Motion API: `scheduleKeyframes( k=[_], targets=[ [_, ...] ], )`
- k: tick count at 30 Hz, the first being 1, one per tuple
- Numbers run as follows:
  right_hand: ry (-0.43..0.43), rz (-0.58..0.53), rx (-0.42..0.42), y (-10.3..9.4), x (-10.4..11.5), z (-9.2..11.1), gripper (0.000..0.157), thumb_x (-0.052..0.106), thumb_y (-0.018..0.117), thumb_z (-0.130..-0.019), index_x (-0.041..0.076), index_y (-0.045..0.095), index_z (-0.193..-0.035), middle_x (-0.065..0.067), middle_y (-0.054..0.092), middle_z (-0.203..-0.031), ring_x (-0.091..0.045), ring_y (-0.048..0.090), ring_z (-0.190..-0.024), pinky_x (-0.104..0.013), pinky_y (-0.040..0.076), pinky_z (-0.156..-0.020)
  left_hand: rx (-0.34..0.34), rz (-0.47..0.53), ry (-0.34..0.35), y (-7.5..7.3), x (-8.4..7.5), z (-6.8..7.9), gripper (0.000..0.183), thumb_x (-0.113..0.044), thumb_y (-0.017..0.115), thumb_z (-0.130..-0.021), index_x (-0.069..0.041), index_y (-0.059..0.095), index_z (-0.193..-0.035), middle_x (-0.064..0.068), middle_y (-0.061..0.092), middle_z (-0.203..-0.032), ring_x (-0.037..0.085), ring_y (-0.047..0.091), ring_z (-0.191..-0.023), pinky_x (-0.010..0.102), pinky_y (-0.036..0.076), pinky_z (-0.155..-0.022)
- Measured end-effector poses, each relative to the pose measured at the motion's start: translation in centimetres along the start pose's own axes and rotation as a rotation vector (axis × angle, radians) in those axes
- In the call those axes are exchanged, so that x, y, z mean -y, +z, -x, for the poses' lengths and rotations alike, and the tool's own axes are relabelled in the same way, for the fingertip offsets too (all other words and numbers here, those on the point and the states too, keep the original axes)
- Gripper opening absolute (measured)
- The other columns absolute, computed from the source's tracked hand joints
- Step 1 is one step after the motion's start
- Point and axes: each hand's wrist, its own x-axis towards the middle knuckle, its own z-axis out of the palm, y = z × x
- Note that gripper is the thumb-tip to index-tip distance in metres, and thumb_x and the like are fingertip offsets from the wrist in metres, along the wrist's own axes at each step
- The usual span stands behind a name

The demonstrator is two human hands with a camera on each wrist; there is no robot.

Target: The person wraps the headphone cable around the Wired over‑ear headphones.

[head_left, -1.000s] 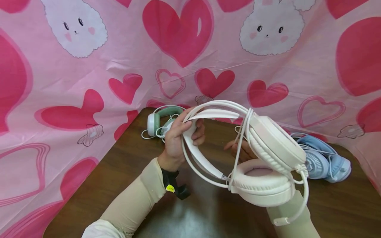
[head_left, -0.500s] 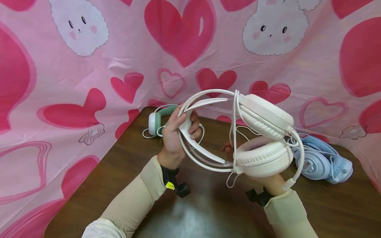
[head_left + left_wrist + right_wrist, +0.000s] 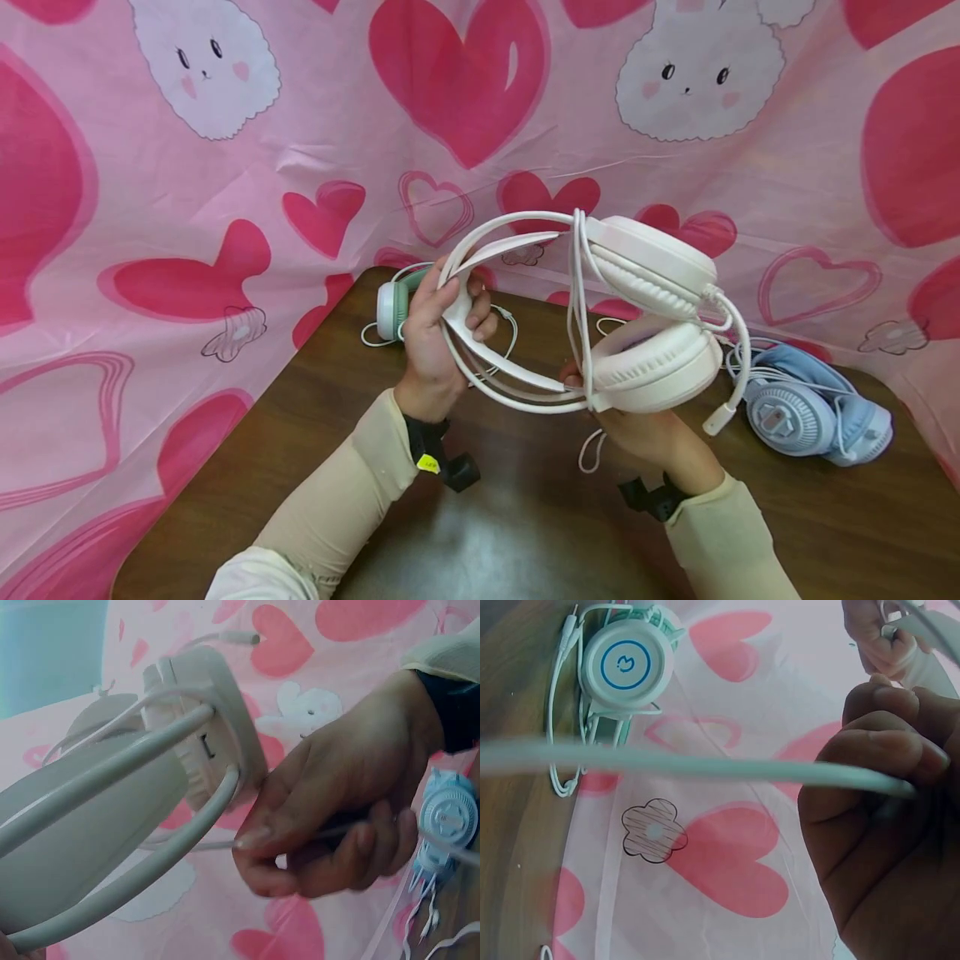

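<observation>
My left hand (image 3: pixel 438 333) grips the headband of a white headset (image 3: pixel 652 367), holding it up over the table. Both ear cups point to the right, and a boom microphone (image 3: pixel 738 350) curves down from their far end. White cable (image 3: pixel 579 308) is wrapped around the headset beside the cups. Behind and below the lower cup, my right hand (image 3: pixel 652 437) is partly hidden in the head view. In the left wrist view its thumb and index finger pinch the cable, which runs on through the curled fingers. The right wrist view shows that cable (image 3: pixel 705 766) leaving the fist.
A green and white headset (image 3: pixel 392 310) lies at the table's back left corner, with its cable around it. On the right lies a light blue headset (image 3: pixel 813 408). The brown table (image 3: pixel 525 517) meets a pink curtain (image 3: pixel 337 125) printed with hearts and rabbits.
The white headset has risen and shifted left in the head view. My right hand has come in under the lower cup, and a loop of cable now hangs below it.
</observation>
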Motion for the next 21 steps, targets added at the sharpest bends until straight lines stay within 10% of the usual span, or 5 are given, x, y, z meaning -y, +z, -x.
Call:
scheduleKeyframes(
  k=[9, 21],
  targets=[
    [-0.091, 0.27, -0.058, 0.3, 0.2, 0.03, 0.038, -0.019, 0.067, -0.077, 0.0, 0.057, -0.109, 0.002, 0.057, -0.089, -0.007, 0.053, -0.079, -0.025, 0.047, -0.072, -0.023, -0.042, 0.066, -0.05, -0.19, -0.03, 0.027, -0.005, 0.033, -0.097, -0.005, 0.053, -0.115, 0.007, 0.047, -0.084, 0.011, 0.03, -0.053, 0.018, 0.032, -0.045],
    [0.079, 0.242, -0.011, 0.11, 0.47, 0.31, 0.019, 0.0, 0.056, -0.095, 0.013, 0.055, -0.082, 0.014, 0.047, -0.073, -0.001, 0.045, -0.063, -0.024, 0.042, -0.057, -0.105, -0.125, 0.137, -0.03, -0.26, -0.16, 0.025, -0.002, 0.035, -0.096, -0.006, 0.053, -0.113, 0.006, 0.046, -0.081, 0.009, 0.034, -0.052, 0.018, 0.031, -0.044]
  ],
)
